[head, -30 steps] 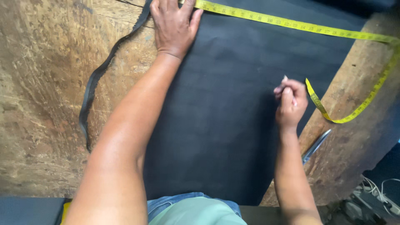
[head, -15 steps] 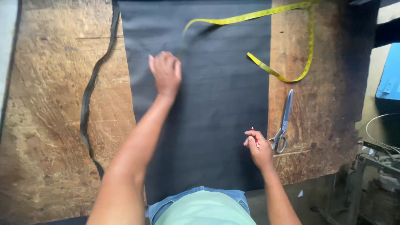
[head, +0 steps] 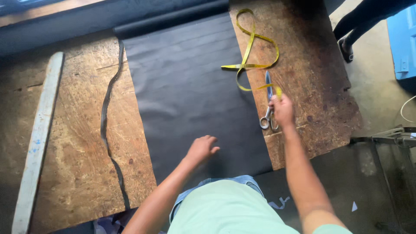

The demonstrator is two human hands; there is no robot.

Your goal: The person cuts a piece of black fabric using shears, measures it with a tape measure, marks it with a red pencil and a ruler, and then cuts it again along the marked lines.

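- Right hand (head: 282,110) is sitting over the scissors (head: 268,104), just above the handle loops, on the wooden table (head: 78,143) to the right of the fabric; fingers are curling loosely and it's pinching the end of the yellow tape measure (head: 253,54) (can't tell if it's also touching the scissors).
- Scissors are lying flat on the wood, blades pointing away from the person, handles toward them, right beside the fabric's right edge.
- Tape measure is lying in loose loops on the wood past the scissor tips, w/ part of it crossing onto the fabric edge.
- Left hand (head: 201,149) is hovering or resting on the dark fabric sheet (head: 186,95) near its close end, fingers spread slightly and bent, holding nothing.
- Fabric is lying flat down the middle of the table, unrolled from a dark roll (head: 173,19) at the far edge.
- Thin dark offcut strip (head: 106,121) is snaking along the wood, left of the fabric and apart from it.
- Long pale wooden straightedge (head: 37,138) is lying further left, near the table edge.
- Another person's leg and sandalled foot (head: 346,47) is showing top right on the floor (not the wearer's).
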